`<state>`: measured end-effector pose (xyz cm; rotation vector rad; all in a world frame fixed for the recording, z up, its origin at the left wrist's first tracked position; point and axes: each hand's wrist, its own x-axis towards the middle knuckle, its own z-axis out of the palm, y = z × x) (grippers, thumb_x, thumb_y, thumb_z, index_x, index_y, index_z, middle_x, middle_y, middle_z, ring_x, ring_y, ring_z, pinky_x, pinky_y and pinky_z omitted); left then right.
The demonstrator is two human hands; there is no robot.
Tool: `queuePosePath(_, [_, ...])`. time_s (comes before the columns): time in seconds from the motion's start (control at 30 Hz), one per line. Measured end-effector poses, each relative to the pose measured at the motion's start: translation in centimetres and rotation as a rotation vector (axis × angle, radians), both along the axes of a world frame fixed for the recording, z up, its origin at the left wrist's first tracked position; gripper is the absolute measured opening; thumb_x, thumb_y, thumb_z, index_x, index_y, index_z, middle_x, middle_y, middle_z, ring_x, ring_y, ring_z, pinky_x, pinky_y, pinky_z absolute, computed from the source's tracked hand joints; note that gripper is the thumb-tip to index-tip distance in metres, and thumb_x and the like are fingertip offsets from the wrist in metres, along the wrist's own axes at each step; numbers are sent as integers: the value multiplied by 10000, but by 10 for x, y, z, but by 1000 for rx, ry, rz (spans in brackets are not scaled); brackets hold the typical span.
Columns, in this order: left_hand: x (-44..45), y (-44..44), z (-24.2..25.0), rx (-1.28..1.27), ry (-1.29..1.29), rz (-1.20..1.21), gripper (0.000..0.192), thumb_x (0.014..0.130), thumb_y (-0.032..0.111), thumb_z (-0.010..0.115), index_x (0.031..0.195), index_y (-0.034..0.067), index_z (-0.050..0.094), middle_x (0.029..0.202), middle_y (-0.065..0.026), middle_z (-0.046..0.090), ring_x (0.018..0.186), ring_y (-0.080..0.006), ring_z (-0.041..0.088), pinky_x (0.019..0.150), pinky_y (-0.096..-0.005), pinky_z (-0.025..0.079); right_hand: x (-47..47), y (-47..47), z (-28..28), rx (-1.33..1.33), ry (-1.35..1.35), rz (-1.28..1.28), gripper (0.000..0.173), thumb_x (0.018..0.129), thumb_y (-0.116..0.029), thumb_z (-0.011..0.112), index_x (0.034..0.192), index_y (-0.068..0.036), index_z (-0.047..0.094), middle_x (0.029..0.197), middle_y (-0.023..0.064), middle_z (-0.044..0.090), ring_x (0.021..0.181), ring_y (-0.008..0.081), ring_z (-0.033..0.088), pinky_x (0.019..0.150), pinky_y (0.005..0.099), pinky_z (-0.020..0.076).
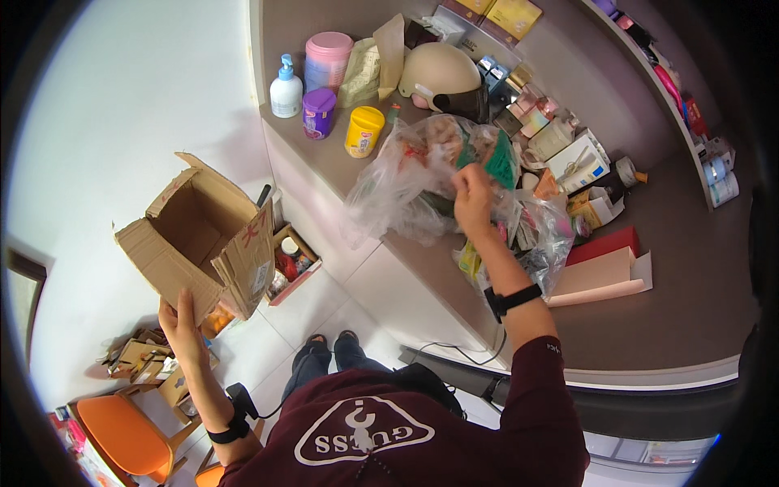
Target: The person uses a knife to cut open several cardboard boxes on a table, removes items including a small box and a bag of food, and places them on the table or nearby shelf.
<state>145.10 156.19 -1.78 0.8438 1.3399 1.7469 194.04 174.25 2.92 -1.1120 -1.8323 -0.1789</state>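
Note:
My left hand (185, 332) grips the lower flap of an open cardboard box (201, 237), thumb on the flap's face. The box is held up off the floor, tilted so that its bare inside faces me. Over the counter, my right hand (473, 198) has curled fingers at a clear plastic bag (389, 201). Whether the fingers pinch the film cannot be made out. Through the bag show brownish items and a green net-like piece (500, 164). A second clear bag (551, 237) with mixed small goods lies beside my right forearm.
On the counter (681, 329) stand a pump bottle (286, 91), a pink-lidded tub (328, 61), purple (318, 115) and yellow (364, 133) canisters, a beige helmet (441, 73) and several cosmetics boxes. An orange chair (125, 435) and a filled carton (295, 265) are on the floor.

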Motion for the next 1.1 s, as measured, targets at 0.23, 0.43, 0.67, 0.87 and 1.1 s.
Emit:
queuePosePath(0.23, [-4, -4, -6, -16, 27, 9, 339, 978, 142, 566, 1249, -49, 501, 1103, -94, 613, 974, -135, 584, 870, -289, 474, 8, 33, 3, -141, -264, -94, 110, 855, -22, 594, 902, -18, 495, 883, 184, 576, 879, 400, 550, 765, 469, 419])
queuePosePath(0.43, [-7, -9, -2, -21, -28, -3, 334, 973, 137, 567, 1240, -55, 510, 1101, -94, 617, 956, -137, 585, 857, -287, 476, -4, 32, 16, -421, -383, -261, 366, 837, -227, 701, 1077, -32, 505, 1018, 183, 591, 979, 405, 562, 838, 484, 436])
queuePosePath(0.67, [-14, -27, 8, 49, -71, 9, 318, 964, 123, 576, 1234, -40, 536, 1110, -86, 628, 962, -134, 591, 854, -279, 482, -50, -41, 73, -380, -351, -308, 611, 765, -283, 789, 1238, -34, 492, 1159, 178, 590, 1082, 356, 568, 890, 437, 447])
queuePosePath(0.87, [-7, -65, 17, 144, 141, 1, 383, 961, 158, 593, 1268, -53, 503, 1134, -73, 631, 1009, -125, 580, 899, -276, 459, -175, -110, 76, -659, 222, 423, 674, 787, -300, 790, 1315, -40, 461, 1229, 134, 568, 1144, 267, 551, 922, 408, 443])
queuePosePath(1.1, [25, -160, 45, 124, 624, 52, 310, 938, 96, 584, 1210, -38, 522, 818, -148, 654, 675, -145, 619, 620, -292, 505, -258, -151, 42, -817, 269, 713, 591, 900, -256, 683, 1367, 9, 437, 1310, 203, 539, 1179, 269, 547, 965, 413, 442])
